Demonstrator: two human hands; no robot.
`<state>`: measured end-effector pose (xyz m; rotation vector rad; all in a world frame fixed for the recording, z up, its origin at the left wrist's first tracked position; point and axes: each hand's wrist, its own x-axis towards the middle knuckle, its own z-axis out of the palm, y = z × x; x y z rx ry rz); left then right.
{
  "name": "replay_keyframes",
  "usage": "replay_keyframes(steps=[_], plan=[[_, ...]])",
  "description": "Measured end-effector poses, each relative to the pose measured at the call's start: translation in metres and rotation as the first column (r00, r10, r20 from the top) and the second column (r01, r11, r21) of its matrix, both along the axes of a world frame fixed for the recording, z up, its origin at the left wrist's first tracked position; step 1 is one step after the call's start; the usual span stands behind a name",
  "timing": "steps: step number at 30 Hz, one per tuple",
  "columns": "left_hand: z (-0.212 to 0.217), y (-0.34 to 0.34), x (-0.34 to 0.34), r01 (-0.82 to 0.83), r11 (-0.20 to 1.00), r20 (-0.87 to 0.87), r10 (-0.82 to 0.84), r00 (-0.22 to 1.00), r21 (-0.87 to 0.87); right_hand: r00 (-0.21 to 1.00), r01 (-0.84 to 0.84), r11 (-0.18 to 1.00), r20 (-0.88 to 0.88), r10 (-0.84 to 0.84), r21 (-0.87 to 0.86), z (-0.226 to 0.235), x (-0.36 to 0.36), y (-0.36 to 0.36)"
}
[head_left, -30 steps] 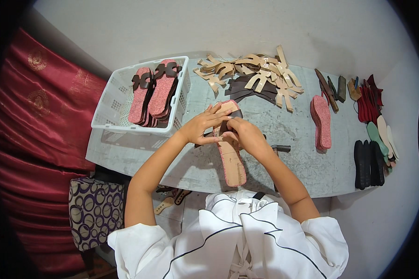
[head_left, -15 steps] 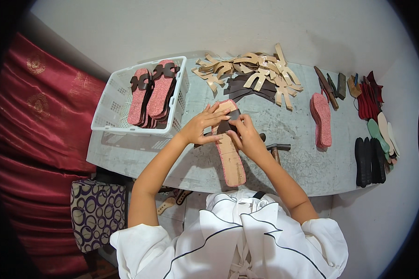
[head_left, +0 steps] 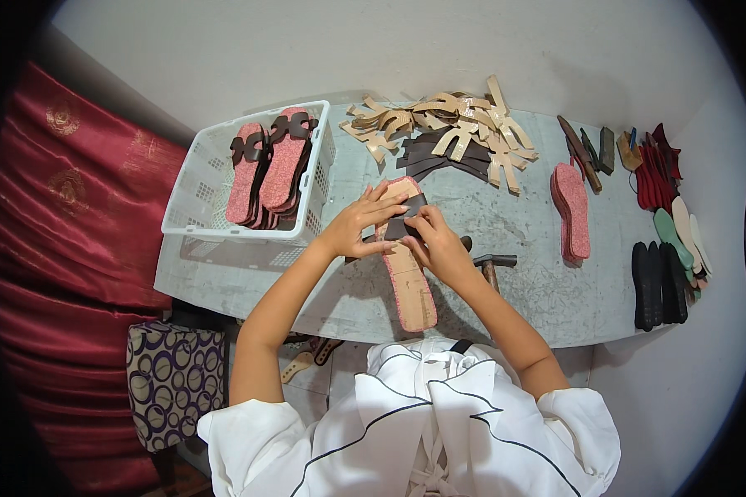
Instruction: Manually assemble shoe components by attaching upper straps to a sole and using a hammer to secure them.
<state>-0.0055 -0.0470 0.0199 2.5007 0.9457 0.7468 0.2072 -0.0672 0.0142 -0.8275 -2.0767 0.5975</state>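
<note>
A sandal insole (head_left: pixel 410 290) lies bottom side up in front of me, its tan underside edged with pink. Across its upper part are folded ends of a dark brown strap (head_left: pixel 398 229). My left hand (head_left: pixel 358 224) grips the insole from the left, fingers and thumb spread across its edge and over the strap. From the right, my right hand (head_left: pixel 441 246) pinches the strap with bent fingertips against the underside. The fingers partly cover the strap. Just right of my right hand lies a hammer (head_left: pixel 497 261), partly hidden behind the wrist.
At left stands a white plastic basket (head_left: pixel 224 234) with pink-topped sandals (head_left: pixel 283 166). Tan cut straps (head_left: pixel 464 112) and dark brown straps (head_left: pixel 439 155) are piled at the back. To the right are pink insoles (head_left: pixel 570 211), a knife (head_left: pixel 580 153), and black soles (head_left: pixel 659 286).
My right fingers have shifted slightly on the strap, and more of its dark surface shows between my hands. The left hand and the insole have stayed nearly in place.
</note>
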Motion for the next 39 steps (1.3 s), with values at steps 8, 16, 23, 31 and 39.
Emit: replay_keyframes(steps=[8, 16, 23, 31, 39], plan=[[-0.0036, -0.0025, 0.0015, -0.025, 0.999, 0.041, 0.024, 0.999, 0.023, 0.996, 0.027, 0.997, 0.081, -0.033, 0.068, -0.0001, -0.0015, -0.0031], [-0.0039, -0.0030, 0.0021, -0.039, 0.999, 0.038, 0.038, 0.999, 0.027, 0.998, 0.020, 0.991, 0.056, -0.027, 0.130, -0.0001, -0.0014, -0.0022], [-0.0053, -0.0031, 0.0047, -0.030, 0.999, 0.072, 0.027, 0.997, 0.035, 0.996, 0.068, 0.992, 0.046, -0.073, 0.105, -0.0014, -0.0045, -0.0053], [-0.0047, -0.0043, 0.0072, -0.048, 0.997, 0.079, 0.043, 0.996, 0.059, 0.997, 0.079, 0.996, 0.009, -0.079, 0.049, -0.0049, -0.0059, -0.0061], [-0.0074, -0.0045, 0.0043, -0.045, 0.999, 0.092, 0.043, 0.995, 0.016, 0.998, -0.001, 0.998, -0.067, -0.003, -0.067, -0.0012, 0.0003, -0.0005]])
